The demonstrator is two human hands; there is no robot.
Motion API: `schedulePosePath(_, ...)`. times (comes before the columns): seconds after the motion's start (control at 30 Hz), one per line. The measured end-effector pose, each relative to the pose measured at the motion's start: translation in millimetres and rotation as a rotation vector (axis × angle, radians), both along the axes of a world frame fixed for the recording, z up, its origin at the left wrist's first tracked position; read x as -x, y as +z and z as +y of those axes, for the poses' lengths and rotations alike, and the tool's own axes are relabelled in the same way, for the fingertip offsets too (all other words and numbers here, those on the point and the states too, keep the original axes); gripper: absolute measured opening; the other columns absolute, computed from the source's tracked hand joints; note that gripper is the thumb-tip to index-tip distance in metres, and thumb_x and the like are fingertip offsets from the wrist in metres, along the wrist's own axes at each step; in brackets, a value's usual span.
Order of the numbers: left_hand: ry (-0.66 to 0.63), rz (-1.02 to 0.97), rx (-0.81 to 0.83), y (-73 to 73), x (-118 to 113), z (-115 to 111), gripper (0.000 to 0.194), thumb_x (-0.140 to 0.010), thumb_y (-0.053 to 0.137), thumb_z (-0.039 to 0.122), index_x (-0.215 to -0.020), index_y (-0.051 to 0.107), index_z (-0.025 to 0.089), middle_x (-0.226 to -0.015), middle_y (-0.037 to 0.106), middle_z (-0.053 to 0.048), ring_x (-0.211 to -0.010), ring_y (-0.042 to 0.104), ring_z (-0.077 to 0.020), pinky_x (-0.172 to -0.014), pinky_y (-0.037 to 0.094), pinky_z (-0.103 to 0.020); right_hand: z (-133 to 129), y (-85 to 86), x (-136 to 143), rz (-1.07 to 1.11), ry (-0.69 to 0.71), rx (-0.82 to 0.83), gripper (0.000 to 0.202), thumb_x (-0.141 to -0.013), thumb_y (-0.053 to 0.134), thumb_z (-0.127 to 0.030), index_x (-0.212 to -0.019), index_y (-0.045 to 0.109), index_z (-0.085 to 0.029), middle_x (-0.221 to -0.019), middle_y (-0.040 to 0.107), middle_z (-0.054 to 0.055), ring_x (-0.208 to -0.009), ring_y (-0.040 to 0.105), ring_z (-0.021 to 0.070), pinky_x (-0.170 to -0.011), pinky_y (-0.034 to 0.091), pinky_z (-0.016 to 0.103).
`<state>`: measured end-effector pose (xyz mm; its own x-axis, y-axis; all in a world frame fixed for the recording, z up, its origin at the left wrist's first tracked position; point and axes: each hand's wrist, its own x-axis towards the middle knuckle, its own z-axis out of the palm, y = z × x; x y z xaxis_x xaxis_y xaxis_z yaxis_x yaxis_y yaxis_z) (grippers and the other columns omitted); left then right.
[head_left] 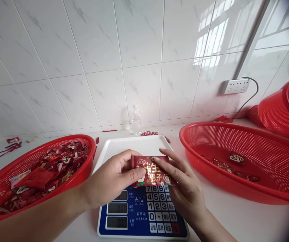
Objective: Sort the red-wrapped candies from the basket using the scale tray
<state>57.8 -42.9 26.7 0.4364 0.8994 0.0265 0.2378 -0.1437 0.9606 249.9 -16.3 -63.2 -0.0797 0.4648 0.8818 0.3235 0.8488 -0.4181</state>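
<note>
Between my two hands is a red snack packet (pixel 150 171) with gold lettering and white flowers, its printed face toward me. My left hand (pixel 120 176) pinches its left end, thumb across the front. On the right end lie the fingers of my right hand (pixel 182 178), with the thumb hidden behind or below. The packet is held above a digital scale (pixel 136 222) with a white pan (pixel 124 143) and a blue keypad panel; it hides part of the pan and the upper keys. A small orange-red edge shows on the pan behind my left hand.
At left stands a red basket (pixel 87 161) heaped with red packets (pixel 56 164). Another red basket (pixel 192 134) at right holds several packets (pixel 237 158). Behind the scale are a clear plastic bottle (pixel 136 121) and red scraps (pixel 149 133). A power strip (pixel 235 86) hangs on the tiled wall; more red baskets (pixel 270 114) stand far right.
</note>
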Motion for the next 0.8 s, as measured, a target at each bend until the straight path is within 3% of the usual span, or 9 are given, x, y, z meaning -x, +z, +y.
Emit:
schedulePosePath(0.07, 0.049, 0.022, -0.009, -1.9, -1.2, -4.0, 0.018, -0.088, 0.061, 0.036, -0.097, 0.059, 0.021, -0.089, 0.068, -0.003, -0.084, 0.063, -0.0173, -0.077, 0.050, -0.031, 0.1, -1.0, 0.6, 0.121, 0.066, 0.121, 0.046, -0.094, 0.049, -0.016, -0.134, 0.055, -0.039, -0.133, 0.060, 0.005, -0.118, 0.060, 0.0208, -0.091, 0.056, 0.038)
schedulePosePath(0.13, 0.055, 0.019, -0.017, -3.8, -0.3, -7.1, 0.011, -0.090, 0.057, 0.032, -0.095, 0.058, 0.022, -0.087, 0.069, -0.002, -0.083, 0.063, -0.0168, -0.077, 0.050, -0.031, 0.1, -1.2, 0.0, 0.262, 0.165, 0.314, 0.036, -0.098, 0.045, -0.029, -0.133, 0.055, -0.033, -0.118, 0.068, 0.007, -0.102, 0.067, 0.0193, -0.081, 0.059, 0.034)
schedulePosePath(0.17, 0.053, 0.013, -0.021, -4.3, 0.2, -8.5, 0.010, -0.091, 0.056, 0.031, -0.095, 0.058, 0.022, -0.088, 0.069, -0.002, -0.085, 0.064, -0.0171, -0.079, 0.050, -0.032, -0.2, -0.5, -0.7, 0.308, 0.236, 0.416, 0.034, -0.100, 0.042, -0.038, -0.126, 0.060, -0.029, -0.103, 0.071, 0.007, -0.087, 0.068, 0.0178, -0.072, 0.059, 0.031)
schedulePosePath(0.23, 0.045, 0.003, -0.031, -4.7, 0.6, -10.8, 0.010, -0.092, 0.056, 0.031, -0.096, 0.058, 0.022, -0.092, 0.070, -0.002, -0.088, 0.065, -0.0176, -0.082, 0.050, -0.032, -1.9, 3.2, -1.8, 0.308, 0.394, 0.571, 0.048, -0.098, 0.036, -0.054, -0.099, 0.070, -0.021, -0.074, 0.067, 0.005, -0.062, 0.060, 0.0148, -0.055, 0.053, 0.027)
schedulePosePath(0.3, 0.036, 0.006, -0.038, -4.6, -0.2, -12.3, 0.010, -0.092, 0.056, 0.030, -0.099, 0.058, 0.023, -0.094, 0.069, -0.002, -0.090, 0.064, -0.0174, -0.083, 0.050, -0.031, -5.2, 9.6, -1.9, 0.222, 0.494, 0.653, 0.056, -0.093, 0.039, -0.063, -0.076, 0.068, -0.018, -0.062, 0.058, 0.002, -0.055, 0.051, 0.0134, -0.050, 0.047, 0.025)
schedulePosePath(0.4, 0.041, 0.041, -0.050, -5.0, -2.4, -12.9, 0.010, -0.090, 0.057, 0.030, -0.098, 0.058, 0.023, -0.094, 0.068, -0.002, -0.089, 0.062, -0.0169, -0.079, 0.050, -0.029, -10.5, 19.1, 0.2, 0.150, 0.489, 0.705, 0.049, -0.087, 0.053, -0.061, -0.064, 0.059, -0.018, -0.058, 0.049, -0.001, -0.053, 0.041, 0.0111, -0.048, 0.039, 0.023)
schedulePosePath(0.5, 0.075, 0.094, -0.069, -5.1, -4.3, -12.5, 0.014, -0.089, 0.059, 0.036, -0.092, 0.058, 0.022, -0.089, 0.066, -0.001, -0.082, 0.061, -0.0168, -0.074, 0.050, -0.029, -13.2, 21.4, 1.9, 0.159, 0.487, 0.690, 0.047, -0.088, 0.056, -0.056, -0.060, 0.052, -0.018, -0.056, 0.042, -0.004, -0.052, 0.034, 0.0093, -0.048, 0.034, 0.022)
schedulePosePath(0.63, 0.051, 0.082, -0.054, -2.7, -6.7, -12.0, 0.025, -0.091, 0.054, 0.045, -0.091, 0.065, 0.023, -0.089, 0.067, -0.002, -0.085, 0.061, -0.0182, -0.078, 0.050, -0.030, -13.2, 15.2, 1.4, 0.200, 0.636, 0.812, 0.045, -0.091, 0.052, -0.054, -0.063, 0.052, -0.018, -0.058, 0.044, -0.003, -0.053, 0.034, 0.0090, -0.049, 0.032, 0.022)
schedulePosePath(0.8, 0.051, -0.005, -0.036, -1.9, -8.4, -11.1, 0.025, -0.093, 0.054, 0.042, -0.091, 0.070, 0.023, -0.089, 0.070, -0.001, -0.088, 0.063, -0.0182, -0.083, 0.051, -0.030, -12.2, 12.1, 0.6, 0.311, 0.824, 0.911, 0.046, -0.093, 0.051, -0.051, -0.062, 0.052, -0.018, -0.058, 0.041, -0.004, -0.052, 0.031, 0.0086, -0.052, 0.033, 0.022)
